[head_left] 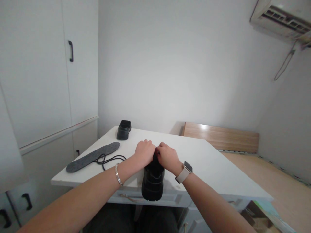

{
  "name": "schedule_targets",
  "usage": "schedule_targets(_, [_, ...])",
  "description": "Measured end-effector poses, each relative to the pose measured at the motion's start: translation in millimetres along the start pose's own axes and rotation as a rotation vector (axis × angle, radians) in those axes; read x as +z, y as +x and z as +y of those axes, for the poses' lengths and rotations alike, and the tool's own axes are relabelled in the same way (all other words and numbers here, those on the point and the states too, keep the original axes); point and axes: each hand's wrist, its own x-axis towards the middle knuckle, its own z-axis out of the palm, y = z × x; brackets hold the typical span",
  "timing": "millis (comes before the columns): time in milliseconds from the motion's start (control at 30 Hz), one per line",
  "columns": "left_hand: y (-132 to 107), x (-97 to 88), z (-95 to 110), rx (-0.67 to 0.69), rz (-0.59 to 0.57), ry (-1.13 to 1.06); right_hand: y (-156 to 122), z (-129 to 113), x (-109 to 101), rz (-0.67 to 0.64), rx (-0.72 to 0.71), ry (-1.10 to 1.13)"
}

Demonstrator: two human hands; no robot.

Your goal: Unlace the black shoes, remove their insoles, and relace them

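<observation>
A black shoe [153, 183] sits at the near edge of the white table, its heel towards me. My left hand [145, 152] is closed on the left side of the shoe's upper. From the right, my right hand [167, 157] grips the upper too, its thumb and fingers nearly meeting the left ones. Both hands hide the front of the shoe, so exactly which part they pinch cannot be made out. A loose black shoelace [109, 159] lies left of my left hand. Beside it rests a grey felt insole [93, 157].
A second black shoe [124, 130] stands at the far left of the white table [194, 168]. White cabinets [82, 81] rise on the left. To the right are a wooden bed frame [221, 136] and a box [257, 216] on the floor side.
</observation>
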Motion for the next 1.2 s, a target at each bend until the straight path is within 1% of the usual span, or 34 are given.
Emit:
schedule_targets(67, [2, -16.9, 2, 0.019, 0.089, -0.045, 5, 2, -10, 0.097, -0.004, 0.122])
schedule_targets(167, [8, -54.6, 7, 0.035, 0.243, -0.147, 16, 0, -37, 0.227, -0.022, 0.322])
schedule_targets(200, [10, -67.9, 10, 0.046, 0.321, -0.206, 20, -3, -48, 0.267, -0.040, 0.413])
schedule_targets(233, [12, -80.4, 13, 0.072, 0.444, -0.330, 23, -6, -60, 0.312, -0.068, 0.529])
schedule_targets(267, [14, -91.3, 15, 0.107, 0.530, -0.440, 26, -10, -72, 0.366, -0.108, 0.693])
schedule_targets(300, [16, -100.0, 18, 0.140, 0.585, -0.540, 28, -14, -84, 0.413, -0.151, 0.833])
schedule_targets(333, [18, -106.4, 20, 0.168, 0.611, -0.629, 30, -18, -94, 0.456, -0.193, 0.934])
schedule_targets(367, [20, -110.4, 23, 0.187, 0.600, -0.692, 31, -23, -104, 0.500, -0.232, 0.996])
schedule_targets(433, [23, -112.3, 25, 0.206, 0.528, -0.807, 34, -30, -116, 0.574, -0.282, 0.982])
schedule_targets(533, [26, -107.0, 27, 0.206, 0.400, -1.048, 38, -34, -120, 0.648, -0.302, 0.924])
schedule_targets(600, [28, -102.7, 26, 0.183, 0.318, -1.215, 41, -34, -115, 0.633, -0.298, 0.965])
schedule_targets(700, [29, -99.2, 25, 0.165, 0.205, -1.372, 43, -32, -105, 0.542, -0.300, 1.123])
schedule_targets(767, [29, -98.8, 23, 0.184, 0.177, -1.404, 41, -31, -99, 0.486, -0.303, 1.231])
schedule_targets(867, [28, -98.9, 19, 0.200, 0.225, -1.374, 37, -27, -92, 0.417, -0.282, 1.348])
schedule_targets(933, [28, -98.9, 17, 0.200, 0.251, -1.339, 35, -23, -89, 0.351, -0.248, 1.384])
schedule_targets(1000, [27, -98.8, 16, 0.207, 0.257, -1.301, 34, -19, -87, 0.306, -0.215, 1.373])
schedule_targets(1067, [27, -99.2, 16, 0.218, 0.245, -1.290, 34, -16, -88, 0.330, -0.197, 1.317])
schedule_targets(1133, [26, -99.7, 13, 0.218, 0.222, -1.308, 32, -15, -90, 0.392, -0.188, 1.281])
schedule_targets(1200, [24, -99.7, 5, 0.187, 0.186, -1.316, 29, -14, -91, 0.410, -0.176, 1.339])
